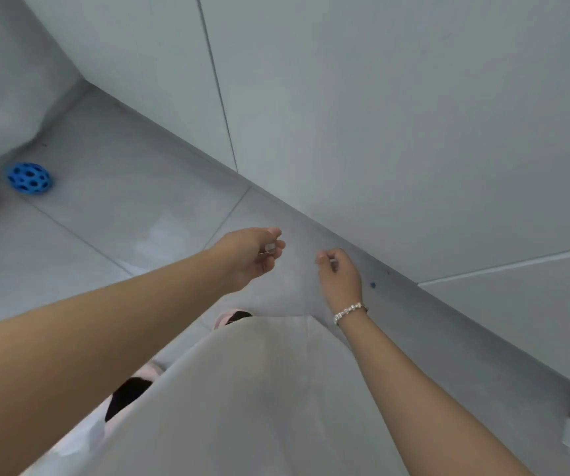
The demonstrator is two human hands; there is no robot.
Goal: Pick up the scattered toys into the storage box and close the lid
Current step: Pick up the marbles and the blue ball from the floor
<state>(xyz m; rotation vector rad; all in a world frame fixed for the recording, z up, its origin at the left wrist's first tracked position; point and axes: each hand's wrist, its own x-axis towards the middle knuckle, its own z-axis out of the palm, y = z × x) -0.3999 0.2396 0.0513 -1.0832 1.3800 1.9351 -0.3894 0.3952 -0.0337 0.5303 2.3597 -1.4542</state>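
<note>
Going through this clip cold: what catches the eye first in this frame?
The blue ball with holes stands out, lying on the grey tiled floor at far left by something white. Mid-frame, the left hand and the right hand, with a beaded bracelet on its wrist, reach out over the floor near the wall.

Blue holed ball [29, 177] (seemingly rubber) lies on floor, far left.

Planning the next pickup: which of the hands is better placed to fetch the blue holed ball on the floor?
Probably the left. The blue ball lies far left on the floor tiles, on the left hand's side. The right hand hangs nearer the wall, farther from the ball. Both hands look loosely curled; anything held is unclear.
</note>
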